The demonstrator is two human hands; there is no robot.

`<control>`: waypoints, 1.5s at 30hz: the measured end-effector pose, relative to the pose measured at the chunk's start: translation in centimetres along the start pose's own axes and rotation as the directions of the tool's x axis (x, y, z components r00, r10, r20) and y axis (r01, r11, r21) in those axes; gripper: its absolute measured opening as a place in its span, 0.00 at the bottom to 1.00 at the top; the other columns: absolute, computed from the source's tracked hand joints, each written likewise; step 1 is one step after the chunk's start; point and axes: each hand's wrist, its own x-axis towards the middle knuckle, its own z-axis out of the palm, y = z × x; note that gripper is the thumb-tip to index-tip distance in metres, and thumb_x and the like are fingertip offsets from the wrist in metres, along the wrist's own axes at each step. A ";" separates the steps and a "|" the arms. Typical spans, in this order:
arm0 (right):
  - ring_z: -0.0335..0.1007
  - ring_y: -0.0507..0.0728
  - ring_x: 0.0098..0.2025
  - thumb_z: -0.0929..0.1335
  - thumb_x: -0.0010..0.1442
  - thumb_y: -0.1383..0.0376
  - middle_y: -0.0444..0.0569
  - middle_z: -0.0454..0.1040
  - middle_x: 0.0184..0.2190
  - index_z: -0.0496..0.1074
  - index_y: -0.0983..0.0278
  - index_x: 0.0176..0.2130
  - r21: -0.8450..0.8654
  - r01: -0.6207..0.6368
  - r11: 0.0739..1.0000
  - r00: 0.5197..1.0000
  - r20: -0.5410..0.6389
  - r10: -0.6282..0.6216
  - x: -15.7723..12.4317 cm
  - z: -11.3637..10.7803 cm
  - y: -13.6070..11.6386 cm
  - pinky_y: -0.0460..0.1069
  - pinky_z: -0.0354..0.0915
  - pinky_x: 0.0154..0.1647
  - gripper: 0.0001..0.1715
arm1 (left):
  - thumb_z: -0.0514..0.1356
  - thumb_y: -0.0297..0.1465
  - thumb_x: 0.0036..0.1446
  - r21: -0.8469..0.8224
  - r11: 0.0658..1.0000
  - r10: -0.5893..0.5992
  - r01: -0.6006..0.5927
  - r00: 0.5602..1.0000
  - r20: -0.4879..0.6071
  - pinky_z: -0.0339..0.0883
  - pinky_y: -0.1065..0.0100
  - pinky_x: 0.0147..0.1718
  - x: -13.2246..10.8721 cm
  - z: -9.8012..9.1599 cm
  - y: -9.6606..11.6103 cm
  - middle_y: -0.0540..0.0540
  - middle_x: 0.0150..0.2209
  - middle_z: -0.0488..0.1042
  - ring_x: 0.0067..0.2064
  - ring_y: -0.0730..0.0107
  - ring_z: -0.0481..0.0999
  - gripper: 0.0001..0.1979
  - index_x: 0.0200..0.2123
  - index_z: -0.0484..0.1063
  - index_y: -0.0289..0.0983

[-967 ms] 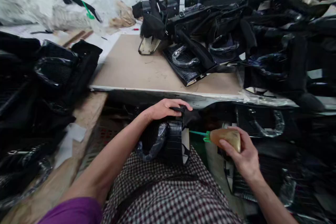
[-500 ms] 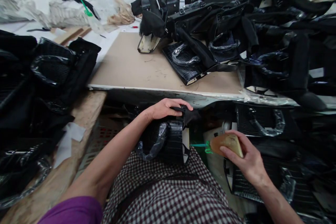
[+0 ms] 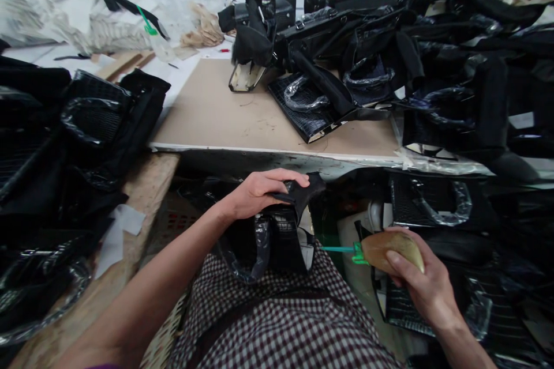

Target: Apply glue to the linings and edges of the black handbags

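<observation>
On my lap rests a black crocodile-patterned handbag (image 3: 283, 242), its looped handle wrapped in clear plastic. My left hand (image 3: 274, 187) is closed on the bag's black upper flap, thumb and fingers gripping the material. The bag's pale inner edge faces right. My right hand (image 3: 422, 271) is wrapped round a yellowish squeeze glue bottle (image 3: 392, 251) with a green collar and a thin blue-green nozzle. The nozzle points left, with its tip close to the bag's right side; whether it touches cannot be made out.
A brown board (image 3: 216, 109) lies on the table ahead. Black handbags (image 3: 311, 104) pile up at the back and right, with more at the left (image 3: 95, 115) on a wooden bench (image 3: 151, 184). Another glue bottle (image 3: 160, 43) stands at the back left.
My right hand has moved the glue bottle right and slightly down, away from the bag. My left hand has shifted a little left and down, and the flap has turned.
</observation>
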 end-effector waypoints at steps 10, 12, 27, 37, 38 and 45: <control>0.76 0.62 0.37 0.76 0.49 0.48 0.48 0.78 0.40 0.73 0.59 0.48 -0.070 0.020 0.997 1.000 0.023 -0.019 1.0 1.2 -0.8 0.50 0.75 0.35 0.31 | 0.57 0.21 0.65 0.178 0.970 0.171 -0.162 0.985 -0.032 0.72 0.52 0.58 -2.7 2.8 2.4 0.35 0.50 0.79 0.59 0.57 0.74 0.06 0.38 0.74 0.35; 0.76 0.62 0.39 0.76 0.49 0.48 0.49 0.77 0.41 0.72 0.59 0.48 -0.067 0.041 0.997 0.998 0.047 -0.038 1.4 1.7 -0.5 0.51 0.74 0.38 0.31 | 0.57 0.20 0.64 0.175 0.967 0.190 -0.183 0.982 -0.023 0.72 0.52 0.58 -2.8 3.0 2.4 0.34 0.50 0.79 0.60 0.57 0.74 0.07 0.39 0.74 0.34; 0.75 0.63 0.38 0.74 0.50 0.48 0.50 0.76 0.40 0.71 0.59 0.47 -0.125 0.067 0.990 0.997 0.033 -0.063 1.7 1.9 -0.8 0.53 0.73 0.38 0.29 | 0.56 0.19 0.64 0.173 0.969 0.180 -0.175 0.983 -0.015 0.71 0.54 0.58 -3.0 3.7 2.1 0.37 0.51 0.79 0.60 0.57 0.74 0.09 0.41 0.74 0.35; 0.74 0.62 0.37 0.73 0.52 0.47 0.50 0.77 0.39 0.72 0.61 0.47 -0.134 0.011 0.991 0.985 0.174 0.013 2.2 1.8 -0.7 0.53 0.72 0.38 0.29 | 0.56 0.19 0.64 0.147 0.975 0.172 -0.169 0.985 -0.007 0.71 0.55 0.58 -3.4 4.0 2.7 0.35 0.51 0.80 0.60 0.57 0.74 0.10 0.42 0.75 0.34; 0.74 0.62 0.36 0.73 0.52 0.47 0.49 0.77 0.38 0.72 0.61 0.47 -0.132 -0.010 0.991 0.980 0.193 0.036 2.2 1.6 -0.8 0.53 0.72 0.36 0.29 | 0.56 0.19 0.64 0.141 0.975 0.172 -0.170 0.985 -0.004 0.71 0.55 0.58 -3.4 4.1 2.8 0.35 0.51 0.80 0.60 0.57 0.74 0.10 0.42 0.75 0.34; 0.75 0.62 0.37 0.74 0.52 0.49 0.48 0.77 0.39 0.71 0.60 0.47 -0.074 -0.031 0.997 0.988 0.150 0.042 1.8 1.7 -0.4 0.50 0.72 0.31 0.28 | 0.56 0.19 0.64 0.136 0.981 0.137 -0.135 0.991 -0.004 0.72 0.57 0.58 -3.3 4.4 3.4 0.35 0.50 0.80 0.59 0.58 0.75 0.11 0.46 0.75 0.32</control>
